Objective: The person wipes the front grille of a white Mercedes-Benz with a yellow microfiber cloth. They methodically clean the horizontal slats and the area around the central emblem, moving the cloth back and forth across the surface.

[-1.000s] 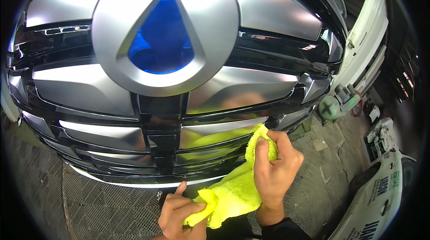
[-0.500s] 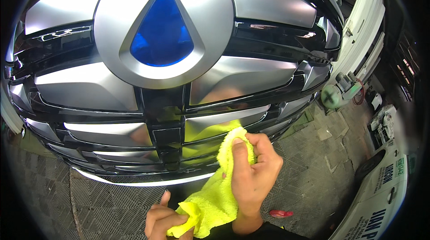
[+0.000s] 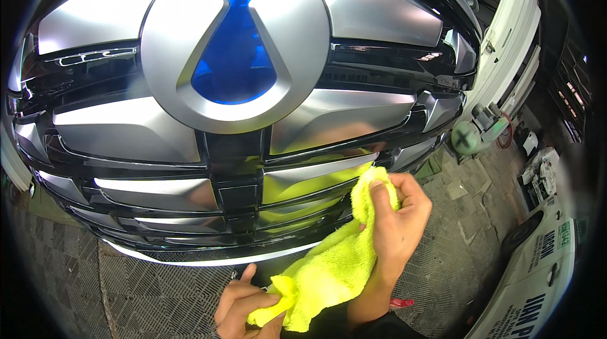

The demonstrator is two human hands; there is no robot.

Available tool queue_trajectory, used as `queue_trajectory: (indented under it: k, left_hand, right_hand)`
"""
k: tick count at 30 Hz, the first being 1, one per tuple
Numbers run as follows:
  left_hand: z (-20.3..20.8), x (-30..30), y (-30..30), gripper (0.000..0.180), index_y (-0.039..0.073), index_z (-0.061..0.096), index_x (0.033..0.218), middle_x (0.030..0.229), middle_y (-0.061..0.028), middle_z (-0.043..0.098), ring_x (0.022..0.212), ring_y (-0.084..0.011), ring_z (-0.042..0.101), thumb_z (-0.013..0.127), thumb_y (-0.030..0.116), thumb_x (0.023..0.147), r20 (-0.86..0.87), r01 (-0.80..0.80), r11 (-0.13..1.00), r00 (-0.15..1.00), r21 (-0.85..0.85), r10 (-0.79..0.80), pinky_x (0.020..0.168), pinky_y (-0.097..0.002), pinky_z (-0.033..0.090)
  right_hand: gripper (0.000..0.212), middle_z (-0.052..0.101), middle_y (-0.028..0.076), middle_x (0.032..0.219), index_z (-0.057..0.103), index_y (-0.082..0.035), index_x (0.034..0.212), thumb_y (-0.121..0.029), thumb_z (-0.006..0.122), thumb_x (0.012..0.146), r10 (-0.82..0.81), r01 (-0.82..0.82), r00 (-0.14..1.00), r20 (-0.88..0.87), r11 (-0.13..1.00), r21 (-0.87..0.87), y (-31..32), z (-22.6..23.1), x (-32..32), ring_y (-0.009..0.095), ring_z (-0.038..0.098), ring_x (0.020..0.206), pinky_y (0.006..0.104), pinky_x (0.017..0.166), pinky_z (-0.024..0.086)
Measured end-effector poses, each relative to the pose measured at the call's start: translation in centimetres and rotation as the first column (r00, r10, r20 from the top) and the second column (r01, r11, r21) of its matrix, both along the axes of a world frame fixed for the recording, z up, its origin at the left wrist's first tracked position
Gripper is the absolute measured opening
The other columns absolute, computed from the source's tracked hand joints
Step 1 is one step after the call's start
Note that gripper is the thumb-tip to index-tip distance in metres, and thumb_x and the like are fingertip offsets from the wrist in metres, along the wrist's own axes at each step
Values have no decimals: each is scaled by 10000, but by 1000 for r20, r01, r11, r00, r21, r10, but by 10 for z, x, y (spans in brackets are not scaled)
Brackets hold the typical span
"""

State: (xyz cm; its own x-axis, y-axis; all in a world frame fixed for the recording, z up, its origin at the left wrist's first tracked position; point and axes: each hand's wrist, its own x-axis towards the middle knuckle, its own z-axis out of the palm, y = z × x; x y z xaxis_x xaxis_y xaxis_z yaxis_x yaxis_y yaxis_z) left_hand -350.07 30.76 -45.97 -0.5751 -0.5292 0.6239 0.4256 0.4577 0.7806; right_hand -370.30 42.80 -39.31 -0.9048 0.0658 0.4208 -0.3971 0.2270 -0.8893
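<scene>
Can't see the far fingers of the right hand point(image 3: 403, 219), tucked behind the cloth point(image 3: 338, 269)! Can't judge contact between cloth and grille point(image 3: 234, 152). Down to the left hand point(image 3: 243, 304), cut off below. Can't name the red thing point(image 3: 403, 303), too small, part-hidden by the right forearm point(image 3: 370, 295). Catching only part of the badge point(image 3: 232, 70), clipped on top, and the white car point(image 3: 537, 276), cropped below.

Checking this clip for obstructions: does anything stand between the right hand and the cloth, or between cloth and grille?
Nothing visible does. The right hand grips the cloth. The cloth's top overlaps the grille in view; contact is unclear.
</scene>
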Motion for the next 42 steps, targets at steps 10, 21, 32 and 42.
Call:
queue_trajectory:
  k: [10, 21, 32, 42]
  left_hand:
    - [-4, 7, -4, 208, -64, 708, 1036, 957, -204, 655, 879, -309, 652, 720, -81, 829, 14, -64, 997, 998, 54, 63, 1101, -570, 511]
    - [3, 32, -9, 250, -39, 710, 1059, 1012, -199, 676, 960, -348, 670, 762, -56, 815, 6, -178, 984, 984, 8, 178, 1043, -517, 533]
    - [1, 27, -6, 238, -37, 712, 1035, 987, -196, 667, 924, -333, 671, 752, -81, 805, 9, -143, 989, 990, 37, 143, 1090, -553, 519]
    - [3, 35, -10, 246, -34, 705, 1034, 979, -194, 675, 935, -336, 673, 764, -54, 796, -31, -189, 982, 981, 24, 190, 1023, -498, 535]
  right_hand:
    - [145, 587, 139, 587, 696, 48, 916, -94, 726, 901, -27, 83, 969, -247, 971, 223, -38, -4, 44, 159, 529, 460, 361, 478, 408]
    - [74, 698, 101, 685, 722, 39, 915, -33, 737, 906, 287, -226, 942, -176, 927, 299, -64, -2, 66, 80, 627, 615, 294, 593, 508]
    - [185, 743, 141, 788, 695, 21, 1009, -21, 779, 851, 372, -220, 840, -394, 899, 379, -59, -12, 76, 255, 725, 588, 336, 555, 547]
    - [201, 723, 148, 819, 690, 44, 1002, 31, 741, 807, 372, -16, 734, -568, 845, 534, -82, -1, 68, 280, 702, 601, 351, 526, 531]
